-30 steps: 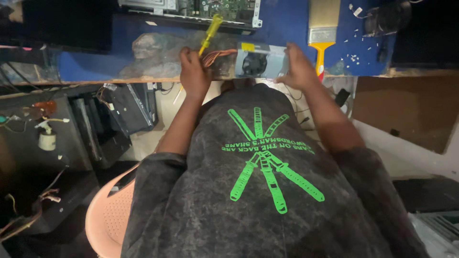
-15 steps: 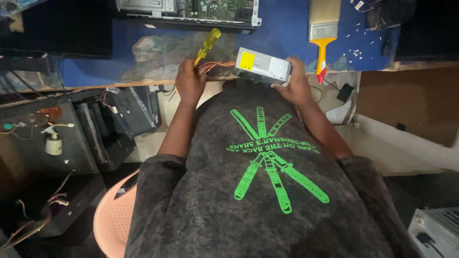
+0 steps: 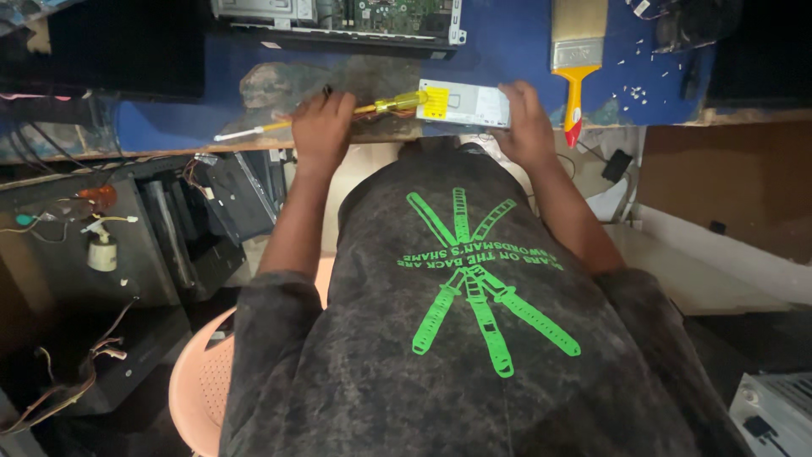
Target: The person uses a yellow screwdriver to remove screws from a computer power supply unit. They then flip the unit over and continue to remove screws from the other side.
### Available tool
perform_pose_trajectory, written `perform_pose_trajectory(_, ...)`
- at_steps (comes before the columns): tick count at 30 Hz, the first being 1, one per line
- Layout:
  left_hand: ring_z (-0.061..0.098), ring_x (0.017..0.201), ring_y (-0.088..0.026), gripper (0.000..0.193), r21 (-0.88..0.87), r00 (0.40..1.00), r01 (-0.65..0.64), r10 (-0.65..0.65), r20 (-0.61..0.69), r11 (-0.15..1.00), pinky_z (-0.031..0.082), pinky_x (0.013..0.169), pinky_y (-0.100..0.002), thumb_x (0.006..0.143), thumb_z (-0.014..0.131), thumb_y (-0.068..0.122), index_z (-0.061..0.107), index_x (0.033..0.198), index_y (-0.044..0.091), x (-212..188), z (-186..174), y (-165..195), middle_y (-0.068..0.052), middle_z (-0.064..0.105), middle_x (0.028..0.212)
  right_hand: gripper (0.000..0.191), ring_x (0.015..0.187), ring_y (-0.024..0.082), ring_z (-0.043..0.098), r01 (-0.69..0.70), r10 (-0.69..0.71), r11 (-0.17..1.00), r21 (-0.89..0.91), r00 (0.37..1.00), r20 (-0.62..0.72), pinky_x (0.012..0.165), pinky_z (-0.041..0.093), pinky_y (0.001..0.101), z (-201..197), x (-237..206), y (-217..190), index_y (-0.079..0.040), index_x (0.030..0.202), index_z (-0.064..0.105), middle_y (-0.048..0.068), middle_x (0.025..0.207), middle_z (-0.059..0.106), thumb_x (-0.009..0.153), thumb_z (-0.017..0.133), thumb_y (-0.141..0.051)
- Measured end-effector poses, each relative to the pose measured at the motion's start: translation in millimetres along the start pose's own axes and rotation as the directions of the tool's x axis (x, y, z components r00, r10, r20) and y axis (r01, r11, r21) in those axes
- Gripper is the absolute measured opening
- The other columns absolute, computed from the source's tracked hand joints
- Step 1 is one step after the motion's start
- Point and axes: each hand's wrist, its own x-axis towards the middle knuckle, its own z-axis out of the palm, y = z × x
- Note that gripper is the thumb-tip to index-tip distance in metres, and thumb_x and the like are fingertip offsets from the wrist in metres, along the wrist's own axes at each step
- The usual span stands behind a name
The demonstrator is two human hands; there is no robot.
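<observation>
Power supply box (image 3: 463,103) sits gripped in my right hand (image 3: 526,127) at the surface (image 3: 516,51) edge. My left hand (image 3: 320,127) closes on the yellow screwdriver (image 3: 338,114); a loose grip could drop the box.

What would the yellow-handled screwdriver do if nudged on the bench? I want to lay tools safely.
The screwdriver looks stiff, with a round-looking translucent handle, so it could roll. It lies near the edge of the table, so it might drop. The left hand resting on it probably steadies it.

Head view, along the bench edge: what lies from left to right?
Screwdriver tip → left hand gripping the screwdriver shaft → yellow screwdriver handle → grey metal box → right hand on the box's end → paintbrush.
</observation>
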Motion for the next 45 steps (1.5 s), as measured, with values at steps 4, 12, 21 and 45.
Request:
perform_pose_trajectory(4,0.064,0.092,-0.023,0.016,0.01,0.994,-0.105,0.105,-0.013,0.994,0.049,0.073,-0.042,0.091,0.065,0.024,0.065,0.106,0.018,14.8,-13.0,-3.1,0.0,0.066,0.096,0.087,0.126,0.045,0.056,-0.079,0.079,0.996,-0.043,0.997,0.012,0.102,0.049,0.0477,4.7,4.7,-2.5,-0.007,0.146,0.049,0.022,0.144,0.047,0.071,0.094,-0.012)
perform_pose_trajectory(12,0.062,0.103,-0.021,0.019,0.14,0.97,-0.241,0.244,-0.01,0.96,0.049,0.084,-0.04,0.092,0.063,0.022,0.065,0.111,0.02,29.7,-0.3,-23.4,0.003,0.066,0.107,0.089,0.127,0.045,0.056,-0.11,0.109,0.993,-0.037,0.993,-0.034,0.104,0.049,0.0466,7.6,13.1,-3.6,-0.006,0.146,0.048,0.021,0.145,0.046,0.071,0.096,-0.009)
perform_pose_trajectory(21,0.063,0.106,-0.028,0.037,-0.042,0.987,-0.015,0.022,0.161,0.999,0.049,0.085,-0.046,0.078,0.075,0.023,0.061,0.111,0.016,1.7,34.1,-25.0,-0.004,0.064,0.111,0.09,0.13,0.043,0.054,-0.131,0.13,0.991,-0.022,0.991,-0.01,0.107,0.047,0.0461,7.4,15.6,-6.0,-0.007,0.147,0.047,0.02,0.147,0.045,0.07,0.094,-0.007)
perform_pose_trajectory(45,0.066,0.11,-0.022,0.022,-0.923,0.959,0.187,-0.264,0.098,0.335,0.05,0.098,-0.035,0.108,0.057,0.014,0.069,0.12,0.0,-6.7,-14.9,65.1,-0.012,0.071,0.115,0.094,0.13,0.046,0.052,0.063,-0.062,0.993,-0.102,0.998,0.009,0.107,0.043,0.0487,-36.8,19.5,-17.2,-0.001,0.154,0.043,0.028,0.148,0.05,0.074,0.087,-0.023)
